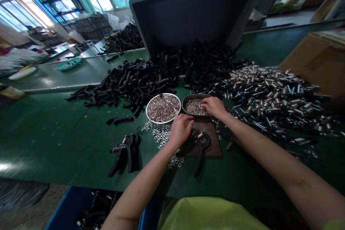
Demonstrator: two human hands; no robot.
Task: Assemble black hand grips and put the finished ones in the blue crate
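My right hand (215,107) reaches into a dark oval dish (196,116) of small metal pieces (194,106). Its fingers are pinched together at the pieces; what they grip is too small to make out. Just left of it, my left hand (182,129) hovers by the dish's near rim, thumb and fingers apart, with nothing visible between them. Below the hands, a black hand grip (201,154) with a metal spring lies partly over a brown pad (212,140). Beside the left hand stands a round white-rimmed bowl (149,116) full of metal pins (164,107).
Loose nuts (161,134) lie below the bowl. Assembled black hand grips (129,151) rest to the left. Black handles (134,82) spill from a tipped grey bin (194,10). Springs and bolts (277,93) are heaped right, near a cardboard box (315,61). A blue crate (64,208) sits below.
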